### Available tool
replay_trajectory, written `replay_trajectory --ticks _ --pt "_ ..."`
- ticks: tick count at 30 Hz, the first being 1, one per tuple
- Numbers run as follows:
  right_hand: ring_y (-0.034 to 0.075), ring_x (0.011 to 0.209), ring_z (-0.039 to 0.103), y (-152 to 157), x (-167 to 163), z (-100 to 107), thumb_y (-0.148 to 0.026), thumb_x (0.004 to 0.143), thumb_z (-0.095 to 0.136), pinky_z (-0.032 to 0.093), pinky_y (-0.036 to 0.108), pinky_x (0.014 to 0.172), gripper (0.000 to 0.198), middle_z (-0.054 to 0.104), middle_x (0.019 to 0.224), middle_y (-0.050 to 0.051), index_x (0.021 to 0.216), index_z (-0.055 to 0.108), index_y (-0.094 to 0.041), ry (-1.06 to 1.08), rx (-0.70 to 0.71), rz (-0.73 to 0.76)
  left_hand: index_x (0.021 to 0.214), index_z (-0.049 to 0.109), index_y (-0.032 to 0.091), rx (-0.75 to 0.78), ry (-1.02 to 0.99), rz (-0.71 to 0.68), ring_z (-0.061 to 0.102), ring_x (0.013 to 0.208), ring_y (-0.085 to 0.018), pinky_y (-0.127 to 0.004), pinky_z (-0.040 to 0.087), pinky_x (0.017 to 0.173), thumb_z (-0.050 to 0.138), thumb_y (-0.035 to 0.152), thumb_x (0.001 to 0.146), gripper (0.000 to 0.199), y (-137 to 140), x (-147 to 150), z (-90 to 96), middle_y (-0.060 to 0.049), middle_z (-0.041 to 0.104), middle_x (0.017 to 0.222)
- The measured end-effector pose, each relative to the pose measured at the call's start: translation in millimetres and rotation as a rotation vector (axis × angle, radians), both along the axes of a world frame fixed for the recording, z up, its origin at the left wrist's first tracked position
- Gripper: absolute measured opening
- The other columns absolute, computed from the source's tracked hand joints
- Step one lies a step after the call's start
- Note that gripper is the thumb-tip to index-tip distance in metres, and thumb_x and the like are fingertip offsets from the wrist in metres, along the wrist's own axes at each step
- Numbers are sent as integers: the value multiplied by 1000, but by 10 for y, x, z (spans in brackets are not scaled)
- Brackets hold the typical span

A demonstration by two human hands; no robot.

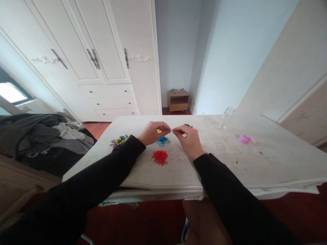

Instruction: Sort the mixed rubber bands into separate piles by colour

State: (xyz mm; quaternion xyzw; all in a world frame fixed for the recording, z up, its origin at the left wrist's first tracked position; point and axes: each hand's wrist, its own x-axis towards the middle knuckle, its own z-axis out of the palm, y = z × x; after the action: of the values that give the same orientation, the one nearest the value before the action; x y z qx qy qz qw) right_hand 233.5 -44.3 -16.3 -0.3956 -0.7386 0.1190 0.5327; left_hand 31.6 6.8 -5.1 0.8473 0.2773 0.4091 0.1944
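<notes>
Over the middle of the white table (pixel 143 177), my left hand (pixel 152 133) and my right hand (pixel 190 141) meet fingertip to fingertip. Each is closed in a pinch on a tiny bluish piece (pixel 171 130), seemingly a rubber band, mostly hidden by the fingers. Just below my left fingers lies a pile of blue rubber bands (pixel 162 141). Nearer to me is a pile of red rubber bands (pixel 160 157). Something yellow (pixel 159 130) shows behind my left hand, and black bands (pixel 188 125) lie behind my right. A mixed-colour pile (pixel 119 140) sits left, partly covered by my sleeve.
To the right stand a clear glass jar (pixel 227 118) and, closer, a pink balloon-like object (pixel 244 139). Dark and grey clothes (pixel 51 136) are heaped left of the table. Beyond it are a white wardrobe (pixel 107 68) and a small wooden nightstand (pixel 178 101).
</notes>
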Motion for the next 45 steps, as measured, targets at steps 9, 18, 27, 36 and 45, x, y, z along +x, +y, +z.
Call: replay_trajectory --ticks 9,18,27,36,45 --pt "18 74 61 -46 -21 45 -22 90 63 49 32 72 13 71 80 4 79 68 -21 44 8 -28 88 69 14 -185 -165 -32 72 65 -15 -26 59 64 74 40 86 26 44 27 -67 -5 73 76" --pt "17 76 66 -146 -109 9 -25 83 73 49 32 71 7 76 83 4 84 76 -19 59 -357 458 90 67 13 -179 -136 30 70 64 -13 -24 57 61 66 30 89 17 18 9 -40 -8 77 81" --pt "14 67 57 -184 -141 -3 -10 79 68 41 29 63 19 75 76 3 85 83 -19 -134 -359 486 90 69 13 -158 -101 47 70 64 -14 -25 57 62 67 29 89 15 -29 34 -35 -8 77 81" --pt "11 61 52 -191 -155 -6 -18 81 74 37 28 59 12 70 69 0 91 80 -18 -68 -357 406 91 69 13 -161 -83 41 71 64 -14 -25 57 62 66 27 89 15 -38 45 -33 -9 78 83" --pt "13 65 56 -98 -111 26 -23 86 68 40 28 62 5 68 73 0 84 69 -18 100 -128 82 88 72 13 -79 -43 59 68 66 -13 -24 55 64 70 26 87 13 -24 40 -37 -5 74 74"
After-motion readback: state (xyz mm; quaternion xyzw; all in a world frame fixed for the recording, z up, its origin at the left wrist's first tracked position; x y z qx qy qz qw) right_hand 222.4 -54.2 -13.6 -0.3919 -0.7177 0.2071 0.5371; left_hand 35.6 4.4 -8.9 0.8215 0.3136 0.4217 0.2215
